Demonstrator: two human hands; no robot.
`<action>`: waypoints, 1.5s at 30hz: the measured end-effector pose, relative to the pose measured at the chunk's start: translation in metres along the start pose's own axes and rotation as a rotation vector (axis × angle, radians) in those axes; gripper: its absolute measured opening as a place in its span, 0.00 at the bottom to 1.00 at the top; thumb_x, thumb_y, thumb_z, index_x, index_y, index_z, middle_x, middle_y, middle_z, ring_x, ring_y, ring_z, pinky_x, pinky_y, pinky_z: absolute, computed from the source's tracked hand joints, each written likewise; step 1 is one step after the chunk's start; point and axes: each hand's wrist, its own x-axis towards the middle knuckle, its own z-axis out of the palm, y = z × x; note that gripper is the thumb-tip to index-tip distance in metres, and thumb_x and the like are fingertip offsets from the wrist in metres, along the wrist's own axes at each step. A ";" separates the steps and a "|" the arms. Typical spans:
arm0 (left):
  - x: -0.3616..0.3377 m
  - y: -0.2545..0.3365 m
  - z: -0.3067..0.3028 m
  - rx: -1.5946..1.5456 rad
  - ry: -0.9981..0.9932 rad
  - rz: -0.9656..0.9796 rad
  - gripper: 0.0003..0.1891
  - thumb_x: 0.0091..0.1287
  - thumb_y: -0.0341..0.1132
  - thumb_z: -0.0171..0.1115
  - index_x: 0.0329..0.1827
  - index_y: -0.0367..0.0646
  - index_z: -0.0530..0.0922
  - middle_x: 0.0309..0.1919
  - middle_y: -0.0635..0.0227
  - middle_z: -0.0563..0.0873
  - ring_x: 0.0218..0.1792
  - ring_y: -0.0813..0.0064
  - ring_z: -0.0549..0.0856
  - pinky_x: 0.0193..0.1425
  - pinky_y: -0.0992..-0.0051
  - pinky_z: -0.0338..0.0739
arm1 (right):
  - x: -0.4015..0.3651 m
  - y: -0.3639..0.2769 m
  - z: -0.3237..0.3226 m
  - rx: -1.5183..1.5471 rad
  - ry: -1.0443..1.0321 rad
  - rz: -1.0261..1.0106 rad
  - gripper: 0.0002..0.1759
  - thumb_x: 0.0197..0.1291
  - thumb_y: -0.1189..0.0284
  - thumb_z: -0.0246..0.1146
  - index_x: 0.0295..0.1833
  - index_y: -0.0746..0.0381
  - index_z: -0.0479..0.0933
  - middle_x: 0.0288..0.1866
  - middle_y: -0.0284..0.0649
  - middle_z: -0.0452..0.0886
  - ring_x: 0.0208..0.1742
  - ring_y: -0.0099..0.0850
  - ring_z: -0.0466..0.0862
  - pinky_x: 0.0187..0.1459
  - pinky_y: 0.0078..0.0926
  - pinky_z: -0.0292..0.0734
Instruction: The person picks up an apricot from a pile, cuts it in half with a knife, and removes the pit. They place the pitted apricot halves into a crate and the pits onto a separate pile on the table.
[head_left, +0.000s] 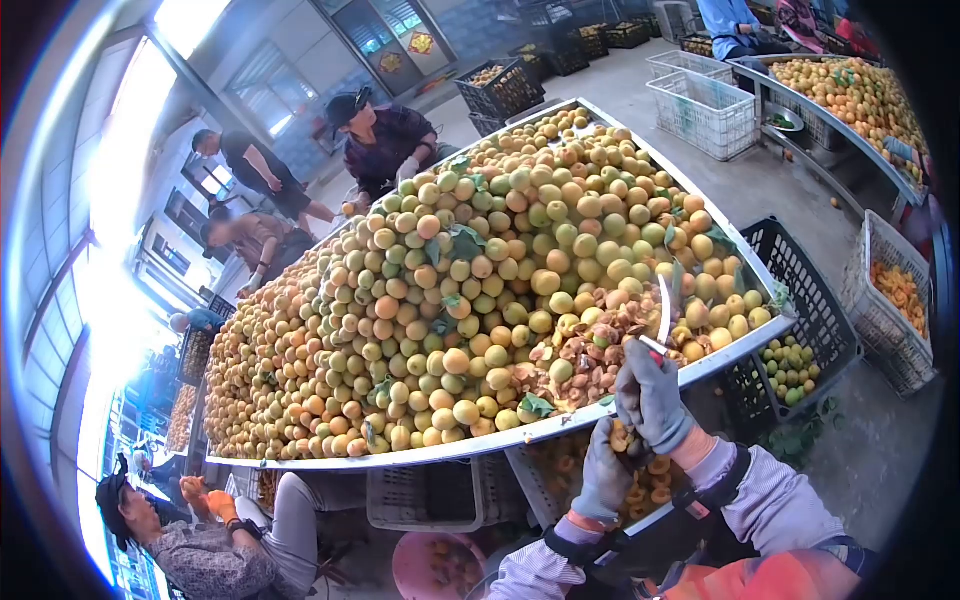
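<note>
My right hand (652, 398), in a grey glove, is closed on a knife with a red-marked handle. Its curved pale blade (665, 308) points up over the fruit. Just below and to the left, my gloved left hand (604, 472) grips a cut apricot (621, 437), its orange flesh showing. Both hands are close together at the near edge of a white-rimmed table (545, 428) heaped with apricots (420, 300). Brown pits (590, 362) lie piled beside the whole fruit in front of me. Beneath my hands, orange apricot halves (660, 484) fill a container, partly hidden by my arms.
A pink tub (402, 568) and a grey crate (425, 520) stand under the table edge. At right are a black crate (800, 290) and a white crate (868, 330). Co-workers sit across the table and at lower left, one wearing orange gloves (222, 505). Another fruit table (840, 95) stands behind.
</note>
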 end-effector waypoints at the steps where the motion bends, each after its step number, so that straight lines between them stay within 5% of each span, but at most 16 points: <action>1: 0.002 -0.005 -0.002 0.088 0.030 0.041 0.16 0.74 0.46 0.42 0.49 0.42 0.69 0.38 0.68 0.76 0.39 0.79 0.78 0.39 0.74 0.78 | 0.000 0.003 0.002 -0.043 0.025 0.003 0.25 0.60 0.52 0.61 0.20 0.60 0.70 0.08 0.31 0.63 0.05 0.20 0.60 0.07 0.19 0.55; 4: -0.002 0.003 0.010 0.254 0.141 0.071 0.16 0.75 0.46 0.40 0.41 0.43 0.69 0.27 0.71 0.77 0.23 0.84 0.77 0.24 0.80 0.73 | 0.013 0.011 -0.007 0.170 0.033 0.147 0.26 0.61 0.51 0.59 0.18 0.57 0.66 0.07 0.29 0.59 0.04 0.19 0.57 0.07 0.20 0.52; 7: -0.003 0.008 0.017 0.508 0.177 0.218 0.19 0.75 0.50 0.38 0.38 0.44 0.70 0.25 0.72 0.76 0.22 0.84 0.76 0.24 0.82 0.72 | 0.023 0.019 -0.015 0.326 -0.073 0.203 0.27 0.62 0.50 0.57 0.17 0.54 0.62 0.07 0.28 0.54 0.04 0.19 0.52 0.08 0.21 0.48; 13: -0.002 0.005 0.010 0.270 0.184 0.147 0.18 0.75 0.45 0.41 0.42 0.41 0.74 0.27 0.76 0.76 0.23 0.89 0.74 0.24 0.84 0.69 | 0.025 0.019 -0.011 0.329 -0.036 0.281 0.26 0.63 0.51 0.56 0.17 0.52 0.61 0.07 0.25 0.51 0.06 0.19 0.52 0.11 0.19 0.48; 15: 0.001 0.012 0.015 0.176 0.108 0.101 0.20 0.76 0.46 0.38 0.45 0.40 0.74 0.31 0.73 0.79 0.30 0.85 0.76 0.33 0.81 0.72 | 0.024 0.017 -0.009 0.289 0.038 0.230 0.24 0.59 0.50 0.61 0.21 0.55 0.65 0.08 0.27 0.55 0.06 0.21 0.55 0.11 0.21 0.51; 17: 0.006 0.022 0.015 -0.212 0.084 -0.196 0.20 0.74 0.50 0.40 0.43 0.43 0.74 0.29 0.74 0.76 0.30 0.80 0.75 0.42 0.75 0.74 | 0.029 0.018 -0.014 0.311 0.059 0.217 0.24 0.58 0.49 0.62 0.23 0.56 0.67 0.09 0.28 0.57 0.06 0.21 0.55 0.10 0.22 0.52; 19: 0.000 0.040 0.029 -0.205 0.063 -0.240 0.17 0.73 0.49 0.44 0.43 0.44 0.73 0.28 0.74 0.74 0.30 0.79 0.74 0.44 0.73 0.74 | 0.030 0.015 -0.016 0.347 0.026 0.193 0.23 0.58 0.50 0.61 0.23 0.56 0.67 0.09 0.27 0.57 0.06 0.20 0.54 0.11 0.22 0.51; 21: -0.002 0.039 0.027 0.160 -0.078 -0.066 0.16 0.72 0.48 0.46 0.43 0.44 0.73 0.27 0.74 0.73 0.32 0.78 0.74 0.44 0.72 0.75 | 0.033 0.016 -0.019 0.378 0.039 0.198 0.23 0.59 0.50 0.61 0.24 0.56 0.67 0.09 0.27 0.56 0.06 0.20 0.53 0.11 0.22 0.50; 27: 0.004 0.042 0.037 0.167 -0.043 -0.050 0.13 0.72 0.46 0.50 0.41 0.45 0.72 0.25 0.75 0.71 0.27 0.81 0.75 0.33 0.77 0.76 | 0.032 0.007 -0.018 0.443 0.044 0.228 0.22 0.60 0.52 0.60 0.23 0.56 0.66 0.10 0.26 0.55 0.07 0.19 0.51 0.13 0.21 0.50; 31: 0.012 0.050 0.049 0.387 0.055 -0.019 0.14 0.71 0.48 0.51 0.37 0.46 0.73 0.21 0.77 0.72 0.20 0.85 0.73 0.23 0.83 0.69 | 0.038 0.004 -0.019 0.536 0.022 0.217 0.23 0.61 0.52 0.60 0.22 0.56 0.66 0.10 0.27 0.56 0.07 0.20 0.51 0.13 0.22 0.51; 36: 0.039 0.065 0.048 0.197 0.197 -0.057 0.16 0.69 0.46 0.55 0.29 0.44 0.72 0.14 0.77 0.68 0.17 0.83 0.71 0.23 0.82 0.71 | 0.044 -0.023 -0.023 0.478 0.088 0.031 0.22 0.60 0.49 0.59 0.28 0.55 0.68 0.12 0.27 0.60 0.09 0.19 0.53 0.17 0.20 0.54; 39: 0.070 0.084 0.025 0.222 0.181 -0.042 0.17 0.68 0.48 0.56 0.34 0.41 0.74 0.16 0.74 0.73 0.18 0.80 0.76 0.22 0.77 0.77 | 0.045 -0.032 -0.033 0.502 0.106 0.003 0.22 0.60 0.48 0.60 0.29 0.56 0.68 0.14 0.28 0.62 0.09 0.19 0.54 0.18 0.20 0.57; 41: 0.093 0.084 -0.004 0.642 0.013 0.324 0.16 0.67 0.46 0.59 0.36 0.40 0.74 0.18 0.71 0.77 0.19 0.79 0.78 0.21 0.77 0.76 | 0.041 -0.033 -0.031 0.452 0.121 0.022 0.22 0.60 0.48 0.60 0.29 0.56 0.69 0.15 0.28 0.62 0.09 0.20 0.54 0.18 0.21 0.58; 42: 0.096 0.097 0.008 0.501 0.238 0.097 0.13 0.66 0.43 0.60 0.36 0.40 0.74 0.20 0.69 0.79 0.18 0.79 0.79 0.20 0.78 0.76 | 0.038 -0.034 -0.031 0.402 0.135 0.038 0.22 0.60 0.49 0.59 0.30 0.57 0.69 0.15 0.28 0.63 0.09 0.20 0.54 0.19 0.21 0.59; 45: 0.097 0.115 0.009 0.592 0.349 0.088 0.11 0.65 0.40 0.60 0.35 0.40 0.74 0.18 0.69 0.77 0.14 0.78 0.76 0.18 0.77 0.75 | 0.039 -0.038 -0.037 0.407 0.128 0.002 0.23 0.59 0.50 0.61 0.28 0.60 0.71 0.14 0.31 0.68 0.07 0.21 0.60 0.13 0.21 0.62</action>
